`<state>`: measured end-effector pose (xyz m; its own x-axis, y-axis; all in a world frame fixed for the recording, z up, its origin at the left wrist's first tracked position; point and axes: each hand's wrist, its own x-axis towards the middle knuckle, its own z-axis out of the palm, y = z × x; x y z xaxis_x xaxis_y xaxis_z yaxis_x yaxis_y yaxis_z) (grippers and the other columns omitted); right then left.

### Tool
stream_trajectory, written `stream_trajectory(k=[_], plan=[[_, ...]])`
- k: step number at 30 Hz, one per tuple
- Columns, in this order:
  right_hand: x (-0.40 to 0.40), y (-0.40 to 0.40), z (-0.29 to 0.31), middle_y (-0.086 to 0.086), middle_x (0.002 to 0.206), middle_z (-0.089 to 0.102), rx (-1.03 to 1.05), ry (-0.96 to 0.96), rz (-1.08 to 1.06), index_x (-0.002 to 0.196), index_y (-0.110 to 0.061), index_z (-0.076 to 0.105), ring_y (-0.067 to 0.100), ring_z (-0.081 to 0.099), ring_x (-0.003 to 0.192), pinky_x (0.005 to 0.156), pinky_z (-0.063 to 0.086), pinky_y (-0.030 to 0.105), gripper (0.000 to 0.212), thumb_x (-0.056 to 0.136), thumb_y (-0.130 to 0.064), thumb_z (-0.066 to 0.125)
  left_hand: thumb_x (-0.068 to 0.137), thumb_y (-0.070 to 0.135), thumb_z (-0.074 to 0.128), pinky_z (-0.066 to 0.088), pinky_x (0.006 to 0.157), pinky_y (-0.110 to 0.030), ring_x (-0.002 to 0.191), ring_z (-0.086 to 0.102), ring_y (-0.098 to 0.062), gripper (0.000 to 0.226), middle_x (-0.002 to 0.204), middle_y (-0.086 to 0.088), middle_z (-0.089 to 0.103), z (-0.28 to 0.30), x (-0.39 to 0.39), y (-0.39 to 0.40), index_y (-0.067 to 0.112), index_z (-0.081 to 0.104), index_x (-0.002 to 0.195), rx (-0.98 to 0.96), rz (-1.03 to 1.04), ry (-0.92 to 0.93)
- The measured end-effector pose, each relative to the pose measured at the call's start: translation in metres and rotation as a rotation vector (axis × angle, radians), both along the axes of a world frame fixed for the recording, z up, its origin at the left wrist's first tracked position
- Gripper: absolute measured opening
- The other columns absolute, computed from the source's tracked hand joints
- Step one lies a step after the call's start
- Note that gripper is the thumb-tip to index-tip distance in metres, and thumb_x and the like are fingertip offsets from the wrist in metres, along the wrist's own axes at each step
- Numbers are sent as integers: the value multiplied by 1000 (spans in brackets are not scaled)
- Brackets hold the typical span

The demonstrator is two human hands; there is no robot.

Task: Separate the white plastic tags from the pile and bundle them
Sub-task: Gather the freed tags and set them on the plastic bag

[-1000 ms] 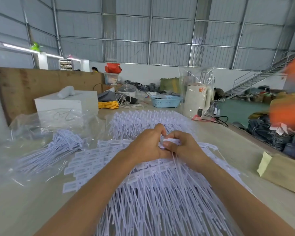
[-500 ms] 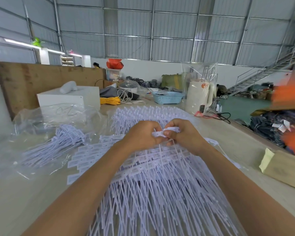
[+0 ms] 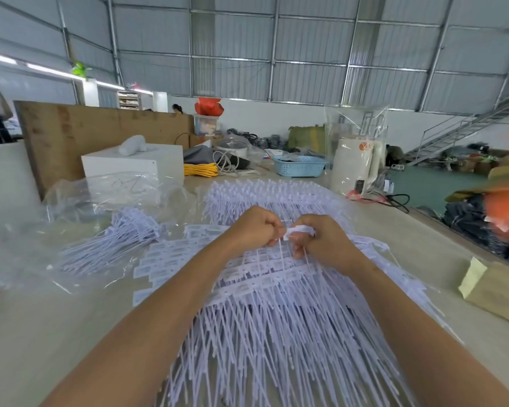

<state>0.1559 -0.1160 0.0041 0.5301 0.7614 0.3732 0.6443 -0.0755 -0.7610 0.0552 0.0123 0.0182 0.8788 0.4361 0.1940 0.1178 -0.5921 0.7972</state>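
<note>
A wide pile of white plastic tags (image 3: 279, 312) covers the middle of the table, flat label heads in rows and long thin tails fanning toward me. Above its far part, my left hand (image 3: 254, 227) and my right hand (image 3: 323, 242) meet with curled fingers. Between them they pinch a few white tags (image 3: 299, 230) lifted off the pile; the thin tails hang down from the fingers. A second heap of tags (image 3: 265, 195) lies just beyond the hands. A bundle of tags (image 3: 121, 233) rests to the left on clear plastic.
Crumpled clear plastic bags (image 3: 100, 198) lie at the left, with a white box (image 3: 135, 165) behind. A blue basket (image 3: 299, 165), yellow cord (image 3: 200, 170) and a bagged white appliance (image 3: 356, 165) stand at the back. A cardboard box (image 3: 494, 292) sits at the right edge. A person in orange (image 3: 506, 207) stands at right.
Both hands have stayed together over the pile, and the held tag heads now stick out more between the fingers. The camera view tilted up slightly.
</note>
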Motion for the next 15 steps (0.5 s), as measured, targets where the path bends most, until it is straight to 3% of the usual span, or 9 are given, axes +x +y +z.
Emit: stream_trajectory(k=[3,5,7,11,15], plan=[[-4,5,-3,8,64,58,62,-171,-101,79,-3,60,20,59,54,58,55,38,9,86,2,61,88,3,59,42,67,-29,58,48,-19,15,56,-8,54,5,-2,-4,2,65,75,-116,38,-7],[-8,6,-5,10,73,57,106,-358,-117,86,2,62,26,57,62,62,54,42,4,85,6,60,88,4,60,40,59,-26,57,46,-20,13,49,-5,53,10,-4,-4,-1,66,78,-119,68,32],[-11,7,-7,15,78,58,141,-531,-107,87,7,62,28,57,66,64,51,42,5,83,9,60,88,5,59,32,48,-22,52,42,-20,13,48,-5,53,15,-9,-5,-4,67,81,-92,81,92],[-18,7,-6,21,79,61,192,-717,-84,83,10,63,33,61,71,63,49,37,8,78,16,62,85,-4,52,24,47,-22,44,32,-18,28,53,-11,47,24,-15,-3,3,56,58,-150,77,192],[-22,7,-2,19,72,56,229,-850,-49,73,9,58,30,58,64,57,44,35,10,76,18,55,87,-2,49,20,47,-23,38,21,-12,14,43,-1,42,31,-23,3,-2,60,80,-286,-27,277]])
